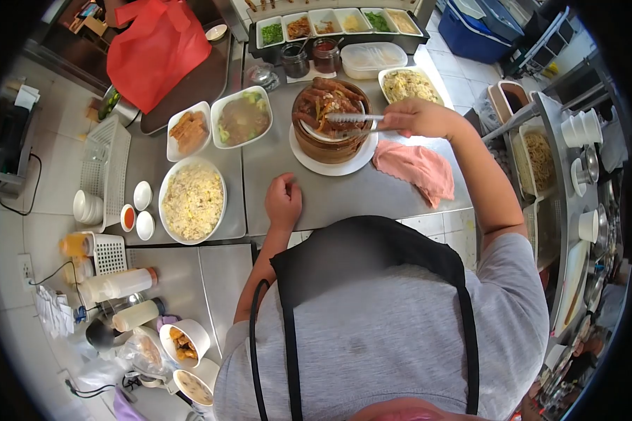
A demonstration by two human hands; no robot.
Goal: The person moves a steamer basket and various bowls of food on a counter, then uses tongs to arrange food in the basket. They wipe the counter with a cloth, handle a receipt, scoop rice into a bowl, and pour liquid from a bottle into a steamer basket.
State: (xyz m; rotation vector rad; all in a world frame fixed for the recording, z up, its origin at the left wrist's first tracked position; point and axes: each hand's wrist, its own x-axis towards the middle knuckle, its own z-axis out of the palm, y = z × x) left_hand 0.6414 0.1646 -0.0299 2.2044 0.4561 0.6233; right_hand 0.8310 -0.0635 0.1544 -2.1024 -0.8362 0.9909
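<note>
A pair of metal tongs (361, 118) is grasped in the right hand (423, 118), with the fingers closed around the handle end and the tips held at the brown sauced pieces (314, 105) in a round bamboo steamer (328, 149). The steamer is borne by a white plate (340, 169), placed between the far and near edges of the steel worktop (323, 200). The left hand (284, 201) is positioned at the near edge, its fingers curled inward in a loose fist; whether the surface is touched cannot be told. A pink cloth (416, 172) is spread toward the near right corner, beside the plate. A container of fried rice (409, 85) is set toward the far right corner, and a condiment rack (340, 36) is arranged along the far edge. A large bowl of rice (193, 201) is located left of the left hand, toward the near left corner.
</note>
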